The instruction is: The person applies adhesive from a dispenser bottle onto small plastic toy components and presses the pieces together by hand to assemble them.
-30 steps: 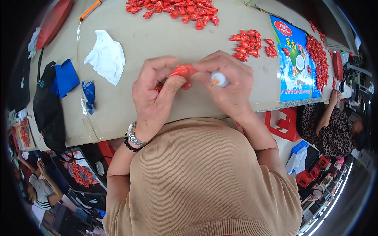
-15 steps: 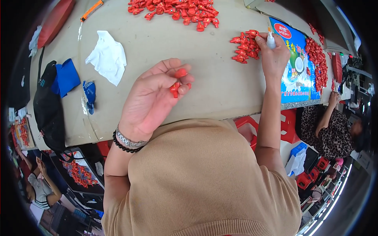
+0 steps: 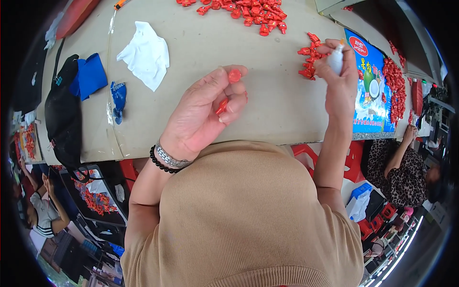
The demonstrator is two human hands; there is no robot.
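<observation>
My left hand [image 3: 203, 105] is raised above the table, palm up. Between its thumb and index finger is a small red piece [image 3: 234, 75] with its round end showing. A second small red piece [image 3: 222, 106] sits under the curled fingers. My right hand [image 3: 340, 88] is closed around a small white bottle [image 3: 336, 60] with a narrow orange tip, pointing away from me. Just left of the bottle lies a small cluster of red pieces [image 3: 308, 64], partly hidden by my right fingers.
A large heap of red pieces [image 3: 258, 12] lies at the far side. More red pieces [image 3: 395, 91] cover the right edge of a blue printed sheet [image 3: 366, 115]. On the left are a white cloth [image 3: 146, 55], a blue cloth [image 3: 92, 76] and a black bag [image 3: 62, 115]. Co-workers sit on both sides.
My right hand has shifted its hold, and the bottle now stands out from the fingers beside the red cluster. The pinched piece in my left hand has turned. The whole view has shifted slightly.
</observation>
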